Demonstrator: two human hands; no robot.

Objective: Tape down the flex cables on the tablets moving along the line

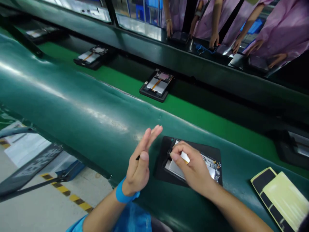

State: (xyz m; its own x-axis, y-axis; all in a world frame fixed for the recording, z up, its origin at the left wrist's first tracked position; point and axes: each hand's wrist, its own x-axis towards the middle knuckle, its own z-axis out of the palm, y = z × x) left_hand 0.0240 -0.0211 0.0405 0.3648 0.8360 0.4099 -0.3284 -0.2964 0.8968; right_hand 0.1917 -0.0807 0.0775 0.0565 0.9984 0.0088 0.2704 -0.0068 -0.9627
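An opened tablet [212, 167] lies in a black tray [166, 151] on the dark green bench in front of me. My right hand [190, 164] rests on it, fingers pinched on a small white and yellow strip at the tablet's upper left. My left hand [140, 164] stands on edge left of the tray, fingers stretched out together. A thin dark tool [137, 157] shows between its thumb and palm. A blue band [122, 193] circles my left wrist.
A green conveyor belt [193, 112] carries more open tablets in trays [156, 84], [91, 57]. A stack of yellow-backed sheets [282, 198] lies at the right. Other people in pink coats [285, 29] work across the line. Floor with hazard stripes [70, 196] lies below left.
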